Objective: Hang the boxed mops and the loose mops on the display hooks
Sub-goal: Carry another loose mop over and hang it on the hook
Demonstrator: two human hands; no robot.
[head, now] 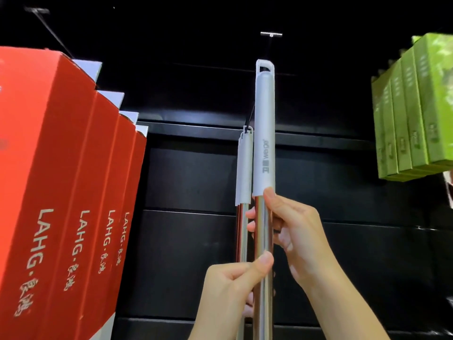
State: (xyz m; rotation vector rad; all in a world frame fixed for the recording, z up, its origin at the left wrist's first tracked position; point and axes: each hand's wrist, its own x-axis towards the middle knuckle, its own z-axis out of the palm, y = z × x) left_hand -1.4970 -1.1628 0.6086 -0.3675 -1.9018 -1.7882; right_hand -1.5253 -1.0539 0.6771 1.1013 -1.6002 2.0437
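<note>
A loose mop (264, 133) with a pale grey grip and shiny steel pole stands upright in the middle. Both hands hold its pole: my right hand (291, 231) grips just under the grey sleeve, and my left hand (235, 280) pinches the pole lower down. The loop at the mop's top sits just below the tip of a display hook (271, 35). Behind and to the left, two more loose mops (244, 168) hang from the same hook's rod. The lower parts of all the mops are out of view.
Several red boxed mops (61, 182) marked LAHG hang in a row at the left under another hook (46, 25). Several green boxes (414, 114) hang at the upper right. The backing is a black slatted wall (191, 182).
</note>
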